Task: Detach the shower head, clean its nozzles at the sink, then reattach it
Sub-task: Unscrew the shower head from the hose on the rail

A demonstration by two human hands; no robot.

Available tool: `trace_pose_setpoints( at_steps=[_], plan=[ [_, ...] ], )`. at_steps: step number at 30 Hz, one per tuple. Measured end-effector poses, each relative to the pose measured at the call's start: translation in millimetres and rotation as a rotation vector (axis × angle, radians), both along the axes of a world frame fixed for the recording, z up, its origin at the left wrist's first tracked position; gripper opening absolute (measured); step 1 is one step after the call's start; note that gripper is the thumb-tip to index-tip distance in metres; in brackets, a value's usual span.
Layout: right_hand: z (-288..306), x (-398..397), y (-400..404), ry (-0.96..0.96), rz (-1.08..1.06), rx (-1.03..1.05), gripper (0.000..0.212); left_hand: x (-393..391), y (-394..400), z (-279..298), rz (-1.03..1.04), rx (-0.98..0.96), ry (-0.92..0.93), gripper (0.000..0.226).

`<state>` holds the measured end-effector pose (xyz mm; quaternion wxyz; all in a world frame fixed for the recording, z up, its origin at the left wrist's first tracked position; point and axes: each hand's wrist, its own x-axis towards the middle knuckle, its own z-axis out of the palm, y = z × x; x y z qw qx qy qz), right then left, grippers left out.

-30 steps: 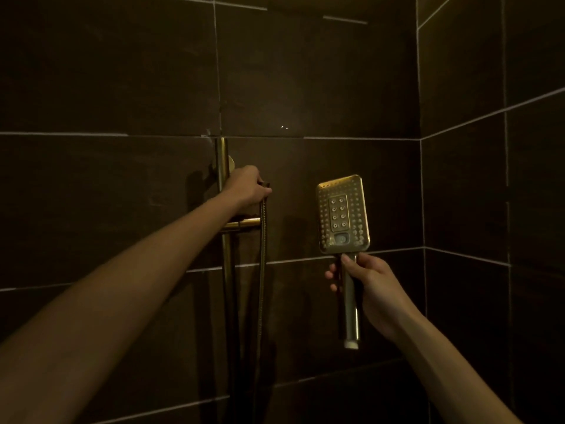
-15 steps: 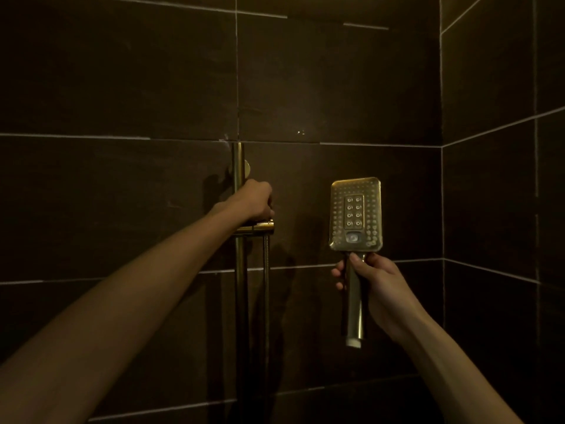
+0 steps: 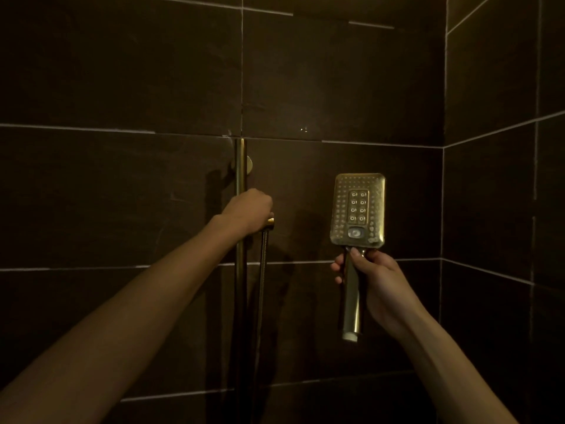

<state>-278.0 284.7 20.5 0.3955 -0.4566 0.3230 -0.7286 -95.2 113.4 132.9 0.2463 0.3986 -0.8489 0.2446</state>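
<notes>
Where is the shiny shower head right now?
In the head view, the shower head is right of centre, held upright by its handle in the right hand, away from the rail.

hose (image 3: 262, 270) top hidden under left hand (image 3: 249, 211), rail (image 3: 240, 166) bottom cut off

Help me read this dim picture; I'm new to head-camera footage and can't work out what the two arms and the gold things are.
The camera sits on a person's head, looking forward at a dark tiled shower wall. Both arms are that person's own. The right hand grips the handle of a gold shower head, held upright with its nozzle face toward the camera; no hose is joined to its lower end. The left hand is curled around the fitting on the gold wall rail, where the hose hangs down.
</notes>
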Motion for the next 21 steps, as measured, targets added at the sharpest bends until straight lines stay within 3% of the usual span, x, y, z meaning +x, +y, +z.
trace_pose_setpoints(
  at_steps=[5, 9, 11, 15, 21],
  plan=[
    [-1.3, -3.4, 8.6, 0.054, -0.039, 0.018, 0.027, 12.5, 1.4, -22.9, 0.05, -0.256, -0.139, 0.048],
    [-3.4, -0.6, 12.0, 0.055, -0.026, 0.05, 0.026, 25.3, 12.9, -62.3, 0.087, -0.292, -0.045, 0.063],
    [-5.4, 2.5, 13.3, 0.053, -0.013, 0.063, 0.025, 33.5, 23.5, -79.0, 0.065, -0.199, 0.034, 0.062],
    [-16.9, 12.0, 16.6, 0.057, 0.033, 0.076, 0.023, 57.0, 52.6, -113.6, -0.042, -0.016, 0.039, 0.036],
    [-55.7, 33.8, 22.3, 0.076, 0.129, 0.14, 0.025, 101.3, 93.8, -193.4, 0.027, 0.309, 0.029, 0.025]
  ],
)
